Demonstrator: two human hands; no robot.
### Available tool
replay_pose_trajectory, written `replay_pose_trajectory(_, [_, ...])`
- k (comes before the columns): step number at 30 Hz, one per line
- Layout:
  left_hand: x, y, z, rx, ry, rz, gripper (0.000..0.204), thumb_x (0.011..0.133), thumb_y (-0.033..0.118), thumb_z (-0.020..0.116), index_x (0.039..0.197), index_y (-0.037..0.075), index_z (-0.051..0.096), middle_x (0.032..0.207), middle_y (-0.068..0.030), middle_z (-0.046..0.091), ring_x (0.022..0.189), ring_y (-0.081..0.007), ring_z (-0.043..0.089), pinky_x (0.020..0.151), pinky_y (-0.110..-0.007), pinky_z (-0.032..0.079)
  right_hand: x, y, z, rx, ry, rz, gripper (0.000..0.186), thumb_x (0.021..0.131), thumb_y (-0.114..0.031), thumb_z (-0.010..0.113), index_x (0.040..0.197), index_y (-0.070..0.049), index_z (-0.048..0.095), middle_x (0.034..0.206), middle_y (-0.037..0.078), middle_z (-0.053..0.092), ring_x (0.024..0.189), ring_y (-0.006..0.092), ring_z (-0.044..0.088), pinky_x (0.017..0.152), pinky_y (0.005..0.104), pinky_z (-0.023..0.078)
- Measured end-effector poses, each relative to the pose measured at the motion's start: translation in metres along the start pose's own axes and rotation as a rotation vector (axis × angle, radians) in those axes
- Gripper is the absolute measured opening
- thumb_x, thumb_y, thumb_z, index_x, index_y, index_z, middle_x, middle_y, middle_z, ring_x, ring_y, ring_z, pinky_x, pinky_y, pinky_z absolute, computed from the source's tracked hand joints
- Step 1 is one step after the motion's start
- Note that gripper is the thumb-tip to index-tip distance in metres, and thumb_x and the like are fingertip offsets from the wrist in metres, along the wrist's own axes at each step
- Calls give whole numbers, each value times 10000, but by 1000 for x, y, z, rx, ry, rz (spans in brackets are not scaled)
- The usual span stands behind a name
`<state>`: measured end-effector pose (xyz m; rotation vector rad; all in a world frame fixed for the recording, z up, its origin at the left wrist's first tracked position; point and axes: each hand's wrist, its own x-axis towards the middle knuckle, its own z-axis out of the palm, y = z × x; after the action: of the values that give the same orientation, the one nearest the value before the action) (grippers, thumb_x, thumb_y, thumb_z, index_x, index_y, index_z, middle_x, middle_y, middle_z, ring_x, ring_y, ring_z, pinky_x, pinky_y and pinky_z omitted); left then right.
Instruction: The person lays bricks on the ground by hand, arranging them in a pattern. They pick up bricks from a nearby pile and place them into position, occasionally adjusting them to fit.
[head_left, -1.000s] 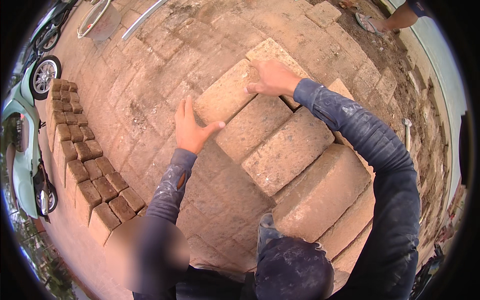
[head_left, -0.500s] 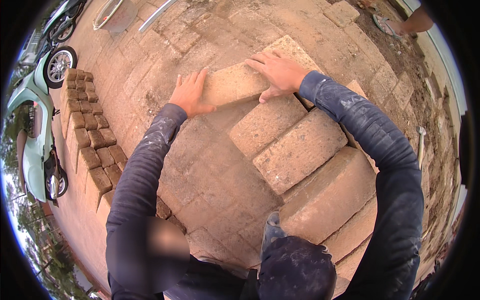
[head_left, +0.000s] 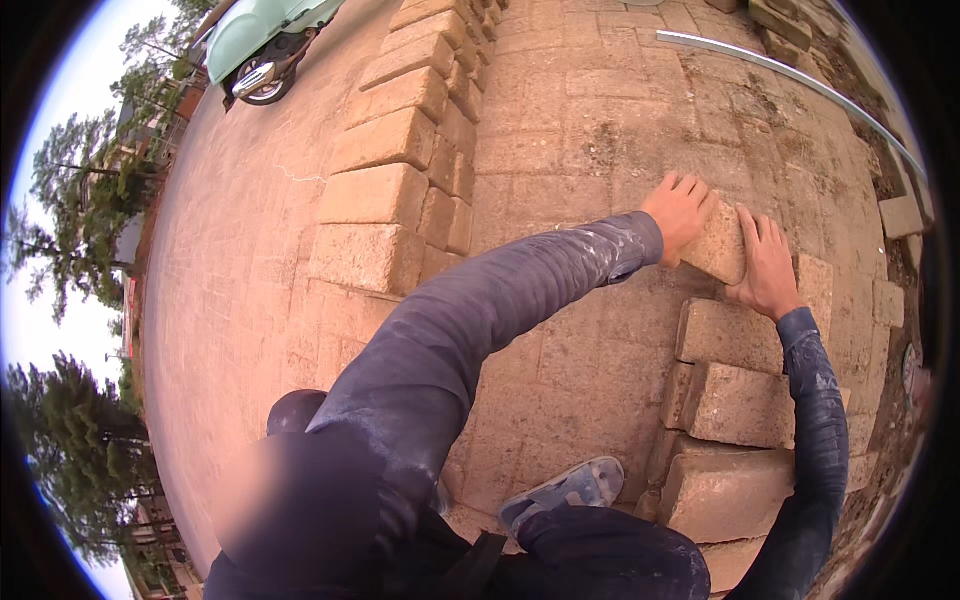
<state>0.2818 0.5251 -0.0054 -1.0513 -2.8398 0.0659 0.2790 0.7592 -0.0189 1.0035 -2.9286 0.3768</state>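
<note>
A tan paving block (head_left: 718,246) is pressed between my two hands, right of the middle of the view. Its end faces me and its far part is hidden by my fingers. My left hand (head_left: 680,218) grips its left side. On the opposite side, my right hand (head_left: 768,266) lies against it with the thumb toward me. Just nearer to me is a pile of similar blocks, with a rough block (head_left: 738,404) among them. Whether the held block still touches anything below, I cannot tell.
A long stacked row of blocks (head_left: 375,196) runs away on the left. Behind it stands a mint-green scooter (head_left: 285,35). A metal straightedge (head_left: 780,68) lies at the far right. My sandalled foot (head_left: 575,492) rests on the paving beside the near pile.
My view has swung left, so the stacked row and scooter sit differently. The block has turned end-on between my hands, which now appear closer together, and it has shifted off the pile's far end.
</note>
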Motion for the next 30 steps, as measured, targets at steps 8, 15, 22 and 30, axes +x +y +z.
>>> replay_pose_trajectory(8, [-243,-7,-159,-236,-101,-170,1090,495,300,858,1415,-55,394,1204,-188,505,1118,-328,497,960,-415,389,-4,-214,-77,272,-155,-361,1113,506,-212,813,1491,-14,334,1208,208,476,1120,381,482,989,465,391])
replay_pose_trajectory(15, [-437,12,-157,-507,-256,-489,1137,514,301,857,1473,-18,336,1277,-216,473,1165,-388,476,987,-451,387,1,-367,-22,351,-450,-572,1098,545,-292,865,1465,26,359,1235,242,472,1158,388,463,993,471,374])
replay_pose_trajectory(22, [-545,-38,-113,-194,-177,-638,1242,540,293,909,1529,-5,219,1477,-253,347,1384,-422,336,1163,-455,275,7,-464,77,299,15,-442,1042,658,-383,845,1473,26,340,1380,277,387,1282,422,398,1078,517,318])
replay_pose_trajectory(30, [-620,-45,-5,-653,368,-1090,1090,688,260,900,1497,-48,237,1491,-288,349,1407,-401,350,1137,-427,324,0,-531,177,1186,99,404,936,972,-567,502,1556,30,79,1569,290,176,1470,401,184,1190,489,177])
